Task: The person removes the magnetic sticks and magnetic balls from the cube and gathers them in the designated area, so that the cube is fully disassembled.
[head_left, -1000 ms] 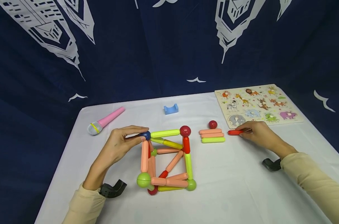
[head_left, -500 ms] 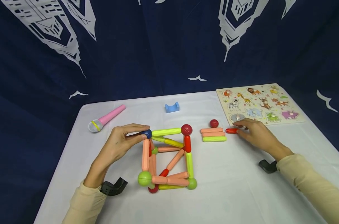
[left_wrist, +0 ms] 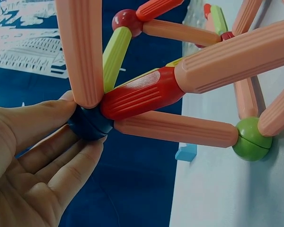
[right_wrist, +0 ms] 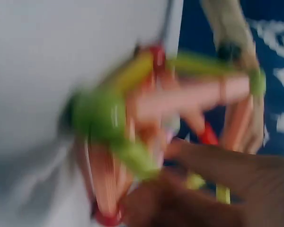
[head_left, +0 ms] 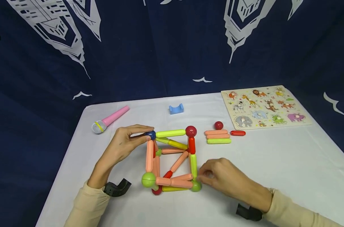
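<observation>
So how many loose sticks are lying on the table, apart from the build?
4: two orange sticks and one lime stick side by side right of the build, a red stick further right. The right hand could hide more.

- Right hand [head_left: 224, 178], yours: shifted from the red stick to the right side of the ball-and-stick frame [head_left: 179, 161]; bent fingertips now near the lower-right green ball [head_left: 196, 186], contact not certain.
- Red stick [head_left: 238, 133], one: released from your fingers, now lying on its own; gap to the stacked pink sticks [head_left: 218, 136] narrower than a second ago, now just beside them.
- Elephant piece [head_left: 243, 121]: partly covered by your hand half a second ago, now uncovered.
- Right sleeve [head_left: 291, 211] and black wrist camera [head_left: 248, 212]: both nearer to you, lower in the head view.
</observation>
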A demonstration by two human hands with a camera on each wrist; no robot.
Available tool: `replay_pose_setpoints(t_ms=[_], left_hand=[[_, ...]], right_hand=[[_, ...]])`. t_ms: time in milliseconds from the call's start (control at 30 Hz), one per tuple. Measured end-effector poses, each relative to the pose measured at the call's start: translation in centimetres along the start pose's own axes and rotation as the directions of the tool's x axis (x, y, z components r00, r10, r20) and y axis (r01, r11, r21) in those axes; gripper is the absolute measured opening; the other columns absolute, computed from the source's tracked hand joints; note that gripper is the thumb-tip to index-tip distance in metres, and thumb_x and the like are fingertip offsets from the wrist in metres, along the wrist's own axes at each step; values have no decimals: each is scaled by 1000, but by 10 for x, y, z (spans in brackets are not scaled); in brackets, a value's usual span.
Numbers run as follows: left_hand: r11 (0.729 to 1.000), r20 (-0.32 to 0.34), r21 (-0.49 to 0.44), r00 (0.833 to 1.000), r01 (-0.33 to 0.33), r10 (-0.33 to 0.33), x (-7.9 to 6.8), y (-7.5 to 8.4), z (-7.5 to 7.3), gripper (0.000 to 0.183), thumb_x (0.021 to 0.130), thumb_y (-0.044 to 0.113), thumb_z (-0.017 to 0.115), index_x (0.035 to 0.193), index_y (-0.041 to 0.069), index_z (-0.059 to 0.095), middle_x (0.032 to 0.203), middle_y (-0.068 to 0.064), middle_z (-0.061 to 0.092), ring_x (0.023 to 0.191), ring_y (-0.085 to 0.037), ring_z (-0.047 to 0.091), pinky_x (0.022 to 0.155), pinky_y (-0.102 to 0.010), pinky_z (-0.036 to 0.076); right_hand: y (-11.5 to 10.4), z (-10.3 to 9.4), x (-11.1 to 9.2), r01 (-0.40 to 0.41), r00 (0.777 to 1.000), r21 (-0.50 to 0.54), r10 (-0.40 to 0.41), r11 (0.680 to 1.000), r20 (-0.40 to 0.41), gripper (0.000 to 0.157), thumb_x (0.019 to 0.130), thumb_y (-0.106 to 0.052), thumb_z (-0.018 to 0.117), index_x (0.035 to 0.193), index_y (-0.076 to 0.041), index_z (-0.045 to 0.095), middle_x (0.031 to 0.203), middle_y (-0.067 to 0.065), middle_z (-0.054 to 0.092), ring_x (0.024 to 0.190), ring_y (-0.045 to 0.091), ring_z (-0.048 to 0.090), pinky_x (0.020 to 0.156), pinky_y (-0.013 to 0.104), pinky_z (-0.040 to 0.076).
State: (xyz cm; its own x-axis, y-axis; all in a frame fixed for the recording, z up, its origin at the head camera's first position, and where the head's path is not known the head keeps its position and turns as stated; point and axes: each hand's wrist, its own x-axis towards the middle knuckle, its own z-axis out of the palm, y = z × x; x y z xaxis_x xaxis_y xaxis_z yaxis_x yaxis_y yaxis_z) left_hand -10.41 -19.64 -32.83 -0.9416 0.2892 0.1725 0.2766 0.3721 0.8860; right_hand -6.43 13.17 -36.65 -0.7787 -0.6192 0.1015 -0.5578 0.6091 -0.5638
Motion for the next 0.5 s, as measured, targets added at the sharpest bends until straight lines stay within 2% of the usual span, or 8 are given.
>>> replay_pose_setpoints(t_ms=[33,100,233,333,500], left_hand=[[1000,3,3,1000,-1,1,1,0,0,27,89,4,72,116,4,72,122,-8,67,113,-21,63,88,-27,53],[1000,6,8,1000,-1,1,1,-1,1,27,89,4,72,116,4,72,122,-8,67,113,-21,63,88,-27,53],[1000,10,6,1000,-2,2,-1,-1,0,27,89,7,72,116,4,72,121,-6,67,111,-21,64,88,-27,53],[1000,-5,19,1000,-2,2,-8,0,-2,27,89,11,73,116,6,73,119,-3,68,110,-18,64,88,-26,53],[998,-46,66,999,-6,9,-27,2,-5,28,87,10,76,115,7,74,117,-2,68,112,-15,62,85,-26,54]], right_hand=[[-5,6,-3,-53,998,5,53,999,42,13,78,-19,83,87,-12,76,79,-11,68,69,0,57,62,22,52],[-9,18,-8,-111,992,-10,112,994,66,16,76,-20,85,81,-9,76,73,-9,66,63,-1,52,56,20,48],[-8,33,-11,-151,988,-89,153,984,9,21,73,-22,87,82,-7,75,71,-7,64,62,0,50,54,21,47],[-3,32,-8,-174,985,-117,172,978,-21,21,73,-21,87,84,-7,76,75,-6,67,65,3,54,57,22,49],[11,20,5,-203,978,-121,197,972,-60,16,74,-10,86,86,-7,76,77,-4,67,67,7,56,60,24,50]])
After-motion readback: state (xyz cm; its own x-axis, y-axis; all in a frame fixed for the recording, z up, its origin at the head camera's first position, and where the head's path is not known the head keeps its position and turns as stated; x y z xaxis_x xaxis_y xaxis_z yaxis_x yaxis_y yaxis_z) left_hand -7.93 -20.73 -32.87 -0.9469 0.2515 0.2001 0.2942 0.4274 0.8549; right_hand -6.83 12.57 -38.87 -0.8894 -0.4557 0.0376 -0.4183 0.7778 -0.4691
